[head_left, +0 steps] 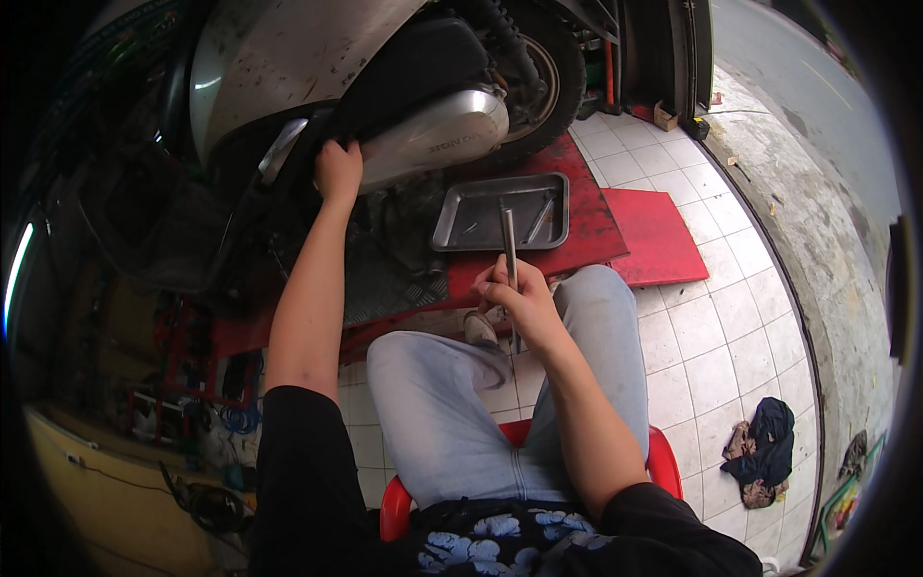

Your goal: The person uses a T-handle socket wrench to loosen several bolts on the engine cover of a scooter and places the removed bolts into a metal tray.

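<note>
Clock read over the whole view, 12 at the top edge.

Right hand: just off centre toward 3, fingers and thumb closed around a slim metal tool. Tool stands near upright in the grip, upper end toward 12; seen from here it overlaps the near side of a metal tray. Contact between the two: cannot tell.

Left hand: out at 10 to 11, arm extended, against the scooter's dark bodywork beside the rear end of a silver cover. Fingertips tucked out of sight; cannot tell whether they pinch anything or merely press.

Tray: between 12 and 1, on a red surface, near the silver cover. Inside, toward its 3 o'clock side, a thin metal tool lies slantwise; a small piece, too small to identify, lies toward 8.

Wheel: near 1, beyond the cover. Red stool: under the seated person, about 5 to 6. Crumpled dark cloth: 4, on white floor tiles.
</note>
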`<state>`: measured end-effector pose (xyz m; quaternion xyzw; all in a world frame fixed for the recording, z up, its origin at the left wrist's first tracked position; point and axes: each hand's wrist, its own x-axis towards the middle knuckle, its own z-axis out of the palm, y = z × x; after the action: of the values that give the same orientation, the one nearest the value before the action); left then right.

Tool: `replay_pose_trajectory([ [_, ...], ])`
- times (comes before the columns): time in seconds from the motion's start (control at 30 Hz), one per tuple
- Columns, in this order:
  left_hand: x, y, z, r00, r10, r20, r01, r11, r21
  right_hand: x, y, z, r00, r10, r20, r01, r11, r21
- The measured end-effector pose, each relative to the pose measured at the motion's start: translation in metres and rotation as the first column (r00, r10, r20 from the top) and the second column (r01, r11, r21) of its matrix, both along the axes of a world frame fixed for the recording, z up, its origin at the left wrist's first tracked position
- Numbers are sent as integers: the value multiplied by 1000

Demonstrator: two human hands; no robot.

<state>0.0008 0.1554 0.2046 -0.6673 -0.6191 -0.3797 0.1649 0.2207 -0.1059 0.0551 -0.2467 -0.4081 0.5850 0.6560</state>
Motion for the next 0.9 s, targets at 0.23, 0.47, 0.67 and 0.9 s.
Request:
replay_pose_trajectory([
  [0.23,-2,1,-7,1000,-19,18,18,999,49,2,-3,4,999,35,0,-35,999,-17],
  [0.47,-2,2,0,995,79,-67,-82,996,-40,1,-8,12,997,33,72,-29,998,-57],
  [0.67,0,0,-9,999,-39,27,36,993,115,2,-10,15,998,35,43,-32,996,-83],
  [0.9,-4,6,0,986,143,-86,-147,988,-54,-1,-9,13,998,23,62,-19,998,-65],
])
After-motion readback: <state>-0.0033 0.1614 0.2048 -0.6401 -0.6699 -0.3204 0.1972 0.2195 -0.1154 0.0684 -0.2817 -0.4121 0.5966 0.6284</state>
